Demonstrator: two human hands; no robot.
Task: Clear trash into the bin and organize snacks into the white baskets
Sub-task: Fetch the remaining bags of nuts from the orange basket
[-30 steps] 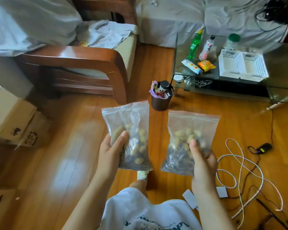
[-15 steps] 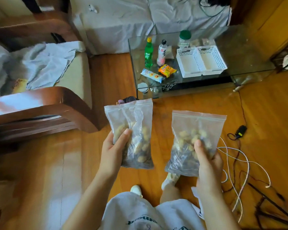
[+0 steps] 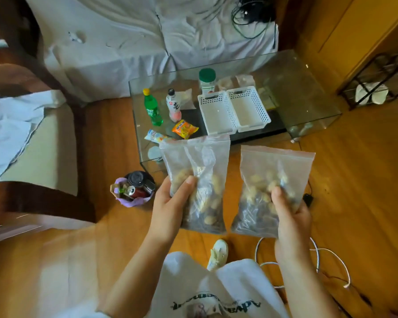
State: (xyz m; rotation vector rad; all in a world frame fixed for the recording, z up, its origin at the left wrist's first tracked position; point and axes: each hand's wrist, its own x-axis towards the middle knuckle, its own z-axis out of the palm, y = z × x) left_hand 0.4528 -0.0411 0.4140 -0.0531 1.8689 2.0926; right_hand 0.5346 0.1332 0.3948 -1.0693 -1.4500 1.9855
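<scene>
Head view: left hand [image 3: 170, 203] and right hand [image 3: 290, 216] each raise a zip bag [image 3: 200, 166]

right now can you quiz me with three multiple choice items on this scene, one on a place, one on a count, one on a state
1. Where does the bin stand?
A. on the floor by the glass table's corner
B. on the glass table
C. on the armchair

2. How many white baskets sit on the table?
A. one
B. two
C. four

3. What is in the baskets?
A. nothing
B. bottles
C. the orange snack packet

Answers:
1 A: it sits on the wood floor, full of cans and cups.
2 B: two stand side by side.
3 A: both show bare bottoms; the left hand and right hand each hold a zip bag of snacks short of them.
</scene>
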